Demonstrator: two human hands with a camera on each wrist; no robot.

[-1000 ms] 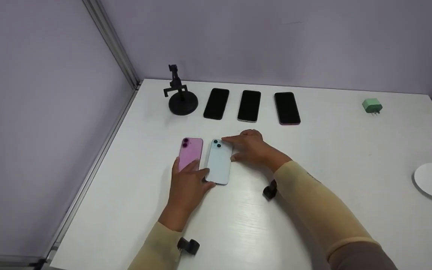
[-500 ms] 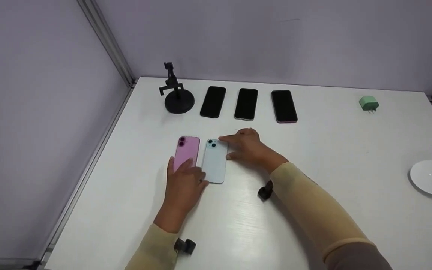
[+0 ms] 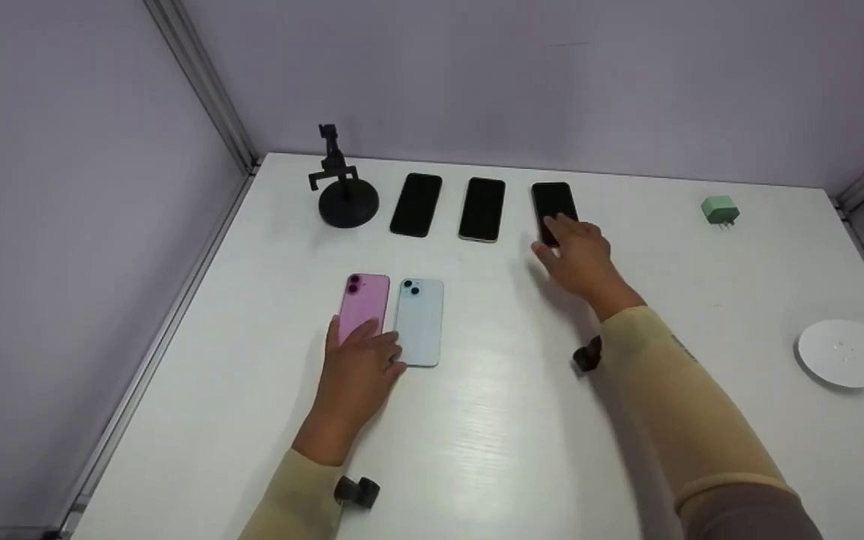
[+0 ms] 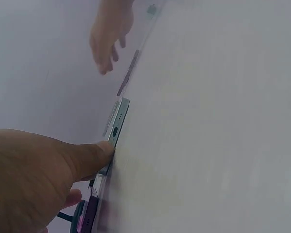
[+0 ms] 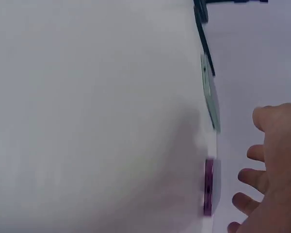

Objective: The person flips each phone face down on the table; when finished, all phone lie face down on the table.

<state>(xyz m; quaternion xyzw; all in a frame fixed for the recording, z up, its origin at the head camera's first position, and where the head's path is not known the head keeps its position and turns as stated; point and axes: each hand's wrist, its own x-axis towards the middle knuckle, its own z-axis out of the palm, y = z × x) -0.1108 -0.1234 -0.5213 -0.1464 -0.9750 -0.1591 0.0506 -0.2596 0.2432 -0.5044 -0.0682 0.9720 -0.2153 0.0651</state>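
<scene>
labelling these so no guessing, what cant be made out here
Head view: lower end of the pink phone, hidden by the left hand.
Head view: part of the rightmost black phone, behind the right hand.
Head view: white dish, its central detail too small.
Left wrist view: left hand, cut by the left edge.

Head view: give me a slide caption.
Left hand touching a pink phone and a pale blue phone, right hand hovering above the rightmost dark-screened phone.

A black stand (image 3: 349, 205), a green plug adapter (image 3: 719, 209) and a white dish (image 3: 822, 354) sit apart on the white table (image 3: 492, 450).
</scene>
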